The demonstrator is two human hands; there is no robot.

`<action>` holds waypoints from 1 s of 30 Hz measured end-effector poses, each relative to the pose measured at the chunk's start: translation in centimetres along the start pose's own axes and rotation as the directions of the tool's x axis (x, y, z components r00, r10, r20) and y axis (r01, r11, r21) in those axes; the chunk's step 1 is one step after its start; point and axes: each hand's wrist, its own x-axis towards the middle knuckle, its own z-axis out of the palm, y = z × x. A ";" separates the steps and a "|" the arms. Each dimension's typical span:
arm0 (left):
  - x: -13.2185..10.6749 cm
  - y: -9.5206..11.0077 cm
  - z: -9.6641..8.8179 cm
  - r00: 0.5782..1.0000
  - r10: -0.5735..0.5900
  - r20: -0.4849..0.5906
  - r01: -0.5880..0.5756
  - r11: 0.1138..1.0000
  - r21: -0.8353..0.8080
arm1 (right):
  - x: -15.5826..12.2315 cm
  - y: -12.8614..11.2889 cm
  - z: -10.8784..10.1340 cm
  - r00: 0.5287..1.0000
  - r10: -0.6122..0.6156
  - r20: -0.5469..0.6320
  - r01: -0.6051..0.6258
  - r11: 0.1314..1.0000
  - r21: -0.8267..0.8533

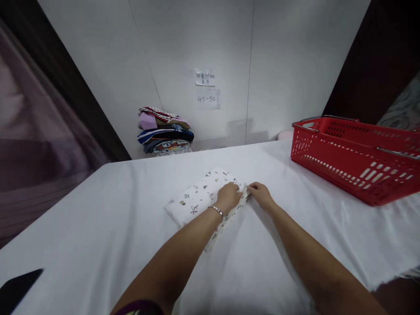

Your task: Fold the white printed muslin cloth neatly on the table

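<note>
A folded white cloth (197, 199) printed with small grey, tan and olive motifs lies at a slant on the white-covered table (262, 262). My left hand (229, 196) rests across its right part, with curled fingers closed on the layered edge. Just to the right, my right hand (260, 194) pinches the corner of the same layers between thumb and fingers. A bracelet circles my left wrist. Part of the cloth is hidden under my left hand and forearm.
A red plastic basket (341, 162) with metal handles stands at the right. Beyond the table's far edge is a stack of folded fabrics (166, 131). Paper signs (208, 99) hang on the wall. A dark flat object (19, 288) lies at the near left.
</note>
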 end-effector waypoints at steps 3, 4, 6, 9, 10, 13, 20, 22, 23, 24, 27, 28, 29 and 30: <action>1.2 0.4 1.2 0.998 -0.058 -0.009 0.058 0.998 0.015 | 0.0 0.3 -0.2 1.000 -0.027 -0.004 0.027 0.999 -0.016; 1.5 0.4 1.4 0.997 -0.070 -0.015 0.070 0.997 0.015 | 0.1 0.3 -0.3 0.999 -0.038 -0.002 0.037 0.999 -0.022; 1.8 0.4 1.8 0.996 -0.089 -0.018 0.089 0.996 0.007 | 0.2 0.5 -0.4 0.999 -0.052 -0.002 0.052 0.998 -0.031; 2.0 0.3 1.9 0.992 -0.127 -0.007 0.127 0.992 -0.013 | 0.5 0.7 -0.3 0.998 -0.058 -0.002 0.058 0.998 -0.030; 2.0 0.3 2.0 0.990 -0.137 -0.007 0.137 0.990 -0.016 | 0.6 0.7 -0.2 0.998 -0.061 -0.003 0.061 0.998 -0.025; 2.1 0.2 2.1 0.990 -0.141 -0.020 0.140 0.990 -0.020 | 0.6 0.6 0.1 0.996 -0.087 -0.012 0.087 0.996 0.000; 2.0 0.9 2.4 0.991 -0.099 -0.088 0.100 0.995 0.006 | 0.8 0.7 0.4 0.996 -0.079 -0.033 0.081 0.996 0.036; 2.2 1.3 2.4 0.990 -0.108 -0.087 0.111 0.993 0.031 | 0.9 0.8 0.5 0.997 -0.076 -0.030 0.077 0.996 0.040; 2.4 1.4 2.4 0.989 -0.119 -0.082 0.122 0.992 0.036 | 0.9 0.8 0.6 0.997 -0.075 -0.028 0.076 0.996 0.042; 2.5 1.5 2.4 0.988 -0.132 -0.074 0.135 0.990 0.032 | 1.0 0.9 0.6 0.997 -0.074 -0.026 0.075 0.996 0.044; 3.0 1.4 2.2 0.987 -0.156 -0.030 0.156 0.988 -0.023 | 1.0 1.0 0.7 0.998 -0.060 -0.021 0.061 0.997 0.048; 3.1 1.3 2.1 0.987 -0.159 -0.015 0.159 0.986 -0.042 | 1.0 1.0 0.7 0.998 -0.055 -0.019 0.056 0.997 0.049; 3.2 1.1 2.0 0.987 -0.162 -0.001 0.161 0.985 -0.056 | 1.0 1.0 0.7 0.999 -0.050 -0.018 0.051 0.997 0.052; 3.2 1.0 1.9 0.987 -0.163 0.007 0.163 0.984 -0.066 | 1.1 1.0 0.6 0.999 -0.045 -0.016 0.046 0.997 0.055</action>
